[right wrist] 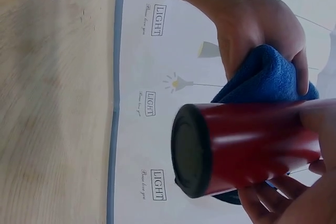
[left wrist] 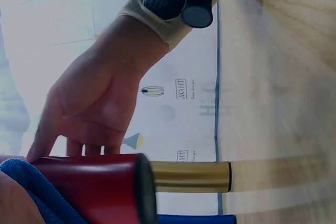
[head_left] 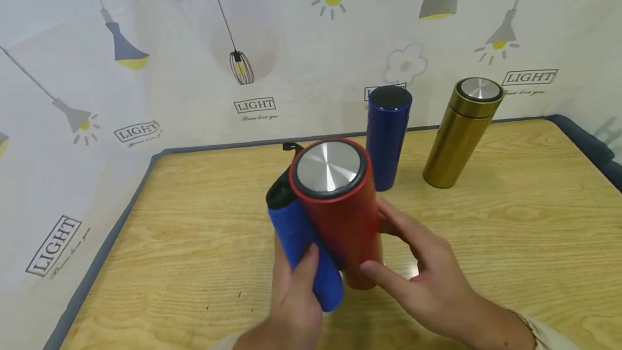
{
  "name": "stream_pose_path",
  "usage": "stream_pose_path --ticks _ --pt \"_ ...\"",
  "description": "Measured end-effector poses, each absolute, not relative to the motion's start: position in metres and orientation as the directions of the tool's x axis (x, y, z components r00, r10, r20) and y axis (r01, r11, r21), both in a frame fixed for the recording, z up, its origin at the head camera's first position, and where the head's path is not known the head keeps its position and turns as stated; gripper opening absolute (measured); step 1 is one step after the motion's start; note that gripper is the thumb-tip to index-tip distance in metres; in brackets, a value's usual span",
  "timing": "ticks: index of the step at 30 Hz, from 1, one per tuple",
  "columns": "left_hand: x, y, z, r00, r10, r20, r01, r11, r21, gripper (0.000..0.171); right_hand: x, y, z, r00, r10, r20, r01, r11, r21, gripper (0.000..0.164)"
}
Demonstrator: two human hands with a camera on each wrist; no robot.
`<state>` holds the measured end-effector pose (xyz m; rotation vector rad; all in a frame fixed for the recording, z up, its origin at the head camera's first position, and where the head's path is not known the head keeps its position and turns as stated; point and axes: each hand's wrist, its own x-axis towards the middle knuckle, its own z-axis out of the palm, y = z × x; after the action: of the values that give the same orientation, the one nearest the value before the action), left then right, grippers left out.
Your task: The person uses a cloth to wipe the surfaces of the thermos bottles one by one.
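A red thermos bottle point(head_left: 342, 226) with a black rim and a shiny silver lid is held above the table. My right hand point(head_left: 432, 285) grips its side, thumb toward me and fingers round the far side. In the left hand point(head_left: 293, 307) is a folded blue terry cloth point(head_left: 301, 247) with a black edge; it lies against the left side of the bottle, my thumb pressing on it. The right wrist view shows the cloth point(right wrist: 273, 74) touching the red bottle point(right wrist: 257, 140), whose dark base is off the tabletop. Some left fingers are hidden behind the cloth.
A dark blue bottle point(head_left: 387, 139) stands behind the red one, and a gold thermos point(head_left: 461, 134) with a silver lid stands to its right. The wooden table point(head_left: 194, 220) meets a lamp-patterned wall covering point(head_left: 184, 58) at the back and left.
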<state>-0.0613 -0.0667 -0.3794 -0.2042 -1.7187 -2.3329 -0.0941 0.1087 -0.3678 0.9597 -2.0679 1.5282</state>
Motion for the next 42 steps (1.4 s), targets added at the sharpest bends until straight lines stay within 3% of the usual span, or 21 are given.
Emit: stream_pose_path --ticks 5,12,16,22,25,27,34,42 --pt "-0.061 -0.073 -0.384 -0.952 -0.151 0.267 0.299 -0.258 0.919 0.059 -0.093 0.107 -0.369 -0.731 -0.296 0.615 -0.681 0.250 -0.689 0.089" --pt "-0.061 -0.069 -0.391 -0.942 -0.102 0.321 0.337 -0.284 0.898 0.058 -0.098 0.107 -0.370 -0.662 -0.260 0.703 -0.750 0.204 -0.630 0.071" --pt "-0.061 -0.064 -0.390 -0.938 -0.049 0.344 0.340 -0.330 0.881 0.059 -0.100 0.107 -0.370 -0.655 -0.221 0.723 -0.755 0.164 -0.634 0.070" --pt "-0.062 -0.067 -0.387 -0.966 -0.120 0.229 0.255 -0.287 0.923 0.061 -0.098 0.107 -0.369 -0.717 -0.267 0.644 -0.689 0.129 -0.713 0.078" --pt "-0.062 -0.071 -0.387 -0.965 -0.157 0.208 0.241 -0.237 0.941 0.060 -0.096 0.107 -0.367 -0.758 -0.306 0.576 -0.640 0.179 -0.747 0.088" --pt "-0.061 -0.071 -0.386 -0.965 -0.157 0.212 0.242 -0.213 0.947 0.060 -0.096 0.107 -0.368 -0.756 -0.318 0.573 -0.646 0.215 -0.732 0.085" --pt "-0.063 -0.067 -0.382 -0.931 -0.060 0.360 0.363 -0.249 0.898 0.060 -0.097 0.108 -0.371 -0.759 -0.279 0.588 -0.645 0.201 -0.737 0.079" --pt "-0.061 -0.067 -0.380 -0.968 0.067 0.240 0.222 -0.205 0.953 0.061 -0.096 0.110 -0.365 -0.787 -0.180 0.590 -0.617 0.218 -0.756 0.089"
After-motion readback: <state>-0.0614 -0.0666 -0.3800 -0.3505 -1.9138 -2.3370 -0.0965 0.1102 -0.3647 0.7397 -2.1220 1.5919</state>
